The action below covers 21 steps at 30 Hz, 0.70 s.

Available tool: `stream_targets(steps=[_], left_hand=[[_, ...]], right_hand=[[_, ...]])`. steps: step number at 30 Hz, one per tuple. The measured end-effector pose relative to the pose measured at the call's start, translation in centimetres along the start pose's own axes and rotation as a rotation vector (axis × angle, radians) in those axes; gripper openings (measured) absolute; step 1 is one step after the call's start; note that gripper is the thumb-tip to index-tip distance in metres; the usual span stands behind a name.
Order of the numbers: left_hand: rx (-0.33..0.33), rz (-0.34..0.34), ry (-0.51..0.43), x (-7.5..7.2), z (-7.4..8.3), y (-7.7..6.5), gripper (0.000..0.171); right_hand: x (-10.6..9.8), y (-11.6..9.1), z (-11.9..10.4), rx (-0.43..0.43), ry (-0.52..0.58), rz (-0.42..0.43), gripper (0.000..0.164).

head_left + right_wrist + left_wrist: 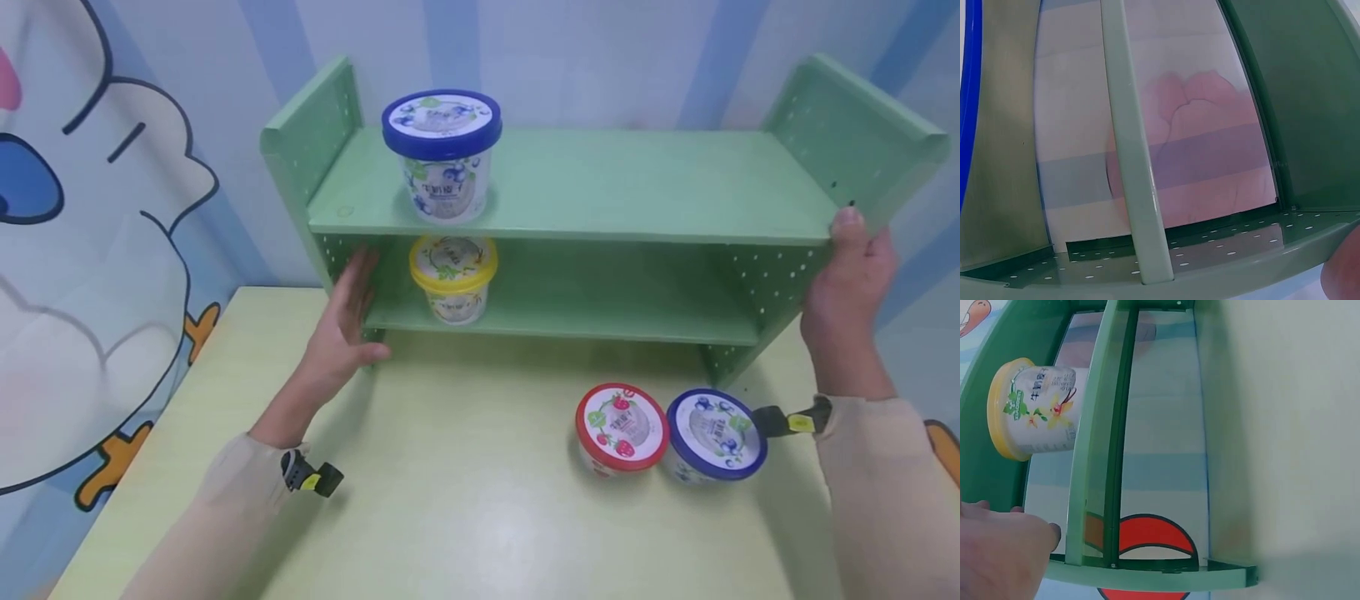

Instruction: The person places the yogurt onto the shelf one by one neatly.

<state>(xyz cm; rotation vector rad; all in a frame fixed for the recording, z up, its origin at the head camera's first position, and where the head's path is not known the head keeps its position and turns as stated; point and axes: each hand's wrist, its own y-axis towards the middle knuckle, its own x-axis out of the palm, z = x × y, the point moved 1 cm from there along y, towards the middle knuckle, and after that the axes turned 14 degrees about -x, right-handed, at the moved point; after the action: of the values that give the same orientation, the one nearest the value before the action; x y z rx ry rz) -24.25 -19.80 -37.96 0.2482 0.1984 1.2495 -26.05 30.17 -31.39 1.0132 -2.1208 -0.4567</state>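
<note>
A green two-tier shelf point(645, 183) stands against the wall on a pale table. My left hand point(345, 325) is at its left side panel, fingers extended and thumb spread apart; the left wrist view shows part of this hand point(1007, 550) by the lower tier. With my right hand point(847, 300) I grip the right side panel, thumb at its front edge; the other fingers are mostly hidden. On the upper board sits a blue-lidded tub point(444, 158). Below it, a smaller yellow-lidded tub point(453, 279) stands on the lower board, near my left hand.
A red-lidded tub point(622, 427) and another blue-lidded tub point(716, 435) stand side by side on the table point(480, 483), in front of the shelf's right half. Behind is a striped wall point(585, 58) with a large cartoon figure point(90, 275) at left.
</note>
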Motion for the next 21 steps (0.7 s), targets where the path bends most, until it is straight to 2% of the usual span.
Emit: stream_targets(steps=[9, 15, 21], left_hand=[[0.013, 0.005, -0.006, 0.3, -0.2, -1.6, 0.121], [0.003, -0.061, 0.007, 0.4, -0.4, -2.3, 0.114], [-0.03, -0.134, -0.013, 0.8, -0.1, -2.8, 0.108]], right_hand=[[0.0, -0.1, 0.1, -0.02, 0.019, -0.005, 0.013], [0.1, -0.1, -0.1, -0.002, 0.029, -0.007, 0.015], [0.2, -0.2, -0.1, -0.033, 0.052, -0.017, 0.013]])
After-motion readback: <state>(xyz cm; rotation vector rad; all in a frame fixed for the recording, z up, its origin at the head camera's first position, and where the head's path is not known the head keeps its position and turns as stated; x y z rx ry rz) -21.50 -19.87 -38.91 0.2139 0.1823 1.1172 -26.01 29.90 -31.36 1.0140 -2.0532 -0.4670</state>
